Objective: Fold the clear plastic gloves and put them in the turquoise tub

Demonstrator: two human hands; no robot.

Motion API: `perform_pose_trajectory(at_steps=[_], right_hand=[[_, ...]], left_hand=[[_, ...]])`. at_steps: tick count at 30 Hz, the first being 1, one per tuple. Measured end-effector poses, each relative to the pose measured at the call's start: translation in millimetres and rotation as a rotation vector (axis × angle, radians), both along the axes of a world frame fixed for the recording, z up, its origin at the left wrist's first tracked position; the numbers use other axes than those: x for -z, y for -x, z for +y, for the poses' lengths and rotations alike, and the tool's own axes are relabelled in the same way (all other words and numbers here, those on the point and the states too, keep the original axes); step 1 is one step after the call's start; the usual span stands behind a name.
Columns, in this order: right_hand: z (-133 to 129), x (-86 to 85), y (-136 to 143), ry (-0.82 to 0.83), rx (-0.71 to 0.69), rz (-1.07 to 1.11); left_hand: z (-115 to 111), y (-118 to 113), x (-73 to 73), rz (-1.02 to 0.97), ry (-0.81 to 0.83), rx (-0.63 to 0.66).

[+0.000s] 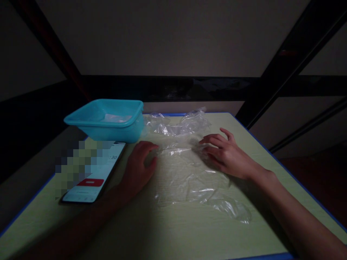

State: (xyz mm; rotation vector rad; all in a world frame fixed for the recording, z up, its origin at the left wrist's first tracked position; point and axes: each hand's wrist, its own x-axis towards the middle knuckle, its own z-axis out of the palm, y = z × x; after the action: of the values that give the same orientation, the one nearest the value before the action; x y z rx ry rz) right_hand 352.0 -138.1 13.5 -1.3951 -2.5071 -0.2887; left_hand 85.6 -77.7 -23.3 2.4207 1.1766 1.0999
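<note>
A thin see-through plastic bag (176,173) lies spread on the table, wrinkled and shiny, with crumpled parts at its far end and a loose corner trailing toward the near right. My left hand (139,164) rests at the bag's left edge, thumb and index finger apart, the index fingertip at the plastic. Over the bag's right side is my right hand (225,153), its fingers spread and slightly bent; some fingertips are at or just above the film. Neither hand visibly grips anything. Whether the fingertips press on the plastic is hard to tell.
A turquoise plastic basin (132,131) stands at the table's far left, with something pale and see-through inside. In front of it lies a phone (100,177) with its screen lit, partly pixelated. The pale table (168,234) has a blue rim; a wall stands behind it.
</note>
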Motion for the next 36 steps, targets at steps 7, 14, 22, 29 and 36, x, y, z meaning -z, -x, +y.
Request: perform_pose_trajectory(at_steps=[7, 14, 22, 29, 36], right_hand=[[1, 0.1, -13, -0.127, 0.219, 0.078], [1, -2.6, -4, 0.044, 0.073, 0.292], [-19, -28.2, -7, 0.966, -0.048, 0.338], [-41, -31.9, 3, 1.035, 0.050, 0.117], [-61, -20.6, 14, 0.655, -0.005, -0.026]], left_hand=[[-8, -2, 7.5, 0.304, -0.091, 0.430], [-6, -3, 6.9, 0.416, 0.133, 0.308], [-5, -2, 9.1, 0.389, 0.104, 0.294], [-11, 3, 1.7, 0.112, -0.132, 0.354], [-30, 2, -8.3, 0.104, -0.166, 0.685]])
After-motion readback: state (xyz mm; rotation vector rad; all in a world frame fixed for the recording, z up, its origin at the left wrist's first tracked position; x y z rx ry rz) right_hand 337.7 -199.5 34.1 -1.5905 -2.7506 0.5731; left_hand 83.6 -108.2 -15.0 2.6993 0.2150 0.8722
